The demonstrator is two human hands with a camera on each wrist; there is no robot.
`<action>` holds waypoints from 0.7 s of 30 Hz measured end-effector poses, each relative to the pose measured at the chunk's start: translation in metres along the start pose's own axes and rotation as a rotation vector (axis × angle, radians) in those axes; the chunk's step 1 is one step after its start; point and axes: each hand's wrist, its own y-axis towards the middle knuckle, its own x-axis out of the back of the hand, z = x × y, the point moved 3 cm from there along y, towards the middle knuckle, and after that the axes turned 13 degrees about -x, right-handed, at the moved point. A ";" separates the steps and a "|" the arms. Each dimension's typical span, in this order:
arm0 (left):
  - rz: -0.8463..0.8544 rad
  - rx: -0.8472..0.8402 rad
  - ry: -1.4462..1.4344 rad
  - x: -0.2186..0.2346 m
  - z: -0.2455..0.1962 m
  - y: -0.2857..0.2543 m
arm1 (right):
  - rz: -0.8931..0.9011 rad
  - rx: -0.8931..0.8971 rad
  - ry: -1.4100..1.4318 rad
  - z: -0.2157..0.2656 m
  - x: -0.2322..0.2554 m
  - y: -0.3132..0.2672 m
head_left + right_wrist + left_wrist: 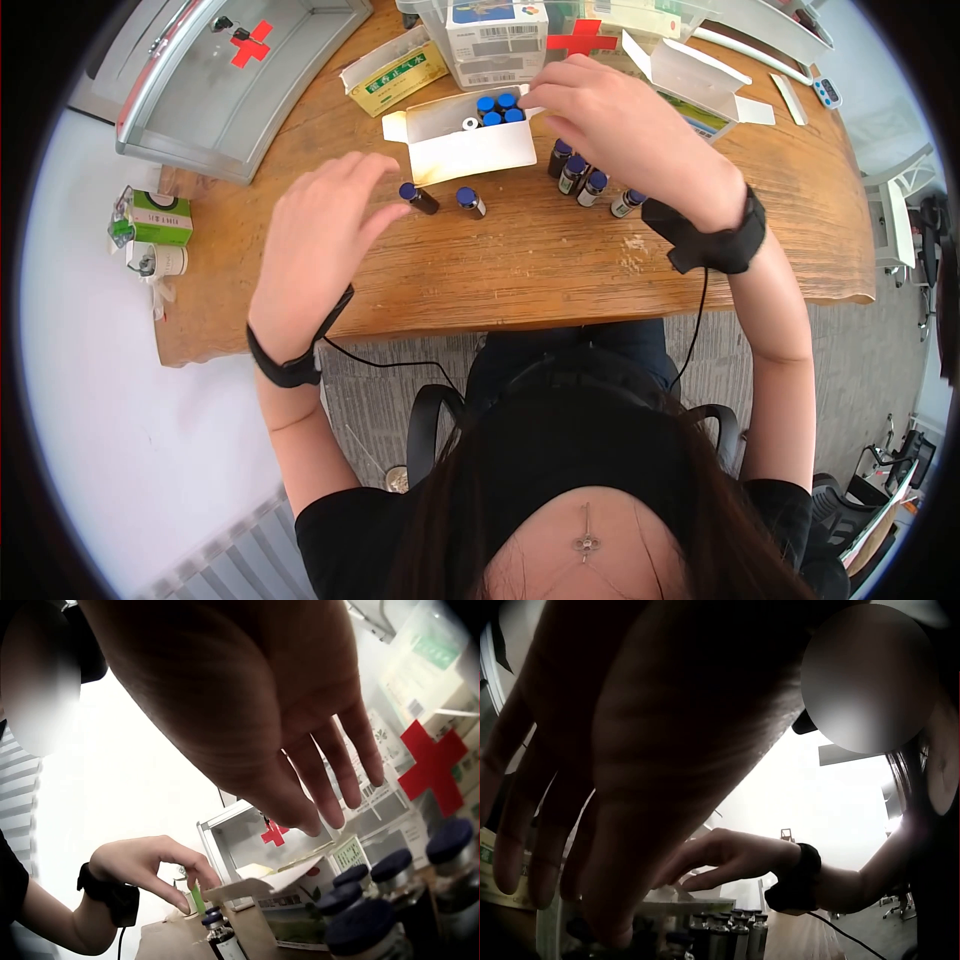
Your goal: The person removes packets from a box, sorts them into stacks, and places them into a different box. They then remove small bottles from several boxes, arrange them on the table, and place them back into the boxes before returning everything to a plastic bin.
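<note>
My left hand is just left of a dark vial with a blue cap, its thumb and fingers apart and nothing visible between them. A second vial stands to the right. The opened white box holds several blue-capped vials and a small white ring-shaped piece. Over the box's right end, my right hand reaches with loosely extended fingers; whether it touches a vial is unclear. In the right wrist view those fingers look empty. Several more vials stand below this hand.
Behind the box are a yellow-green carton and a clear bin with a red cross. An open carton stands at the right. A metal case fills the back left, with a green box at the left edge.
</note>
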 end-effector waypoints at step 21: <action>0.129 -0.363 -0.363 -0.034 0.028 0.101 | 0.057 -0.019 0.063 -0.003 -0.025 0.023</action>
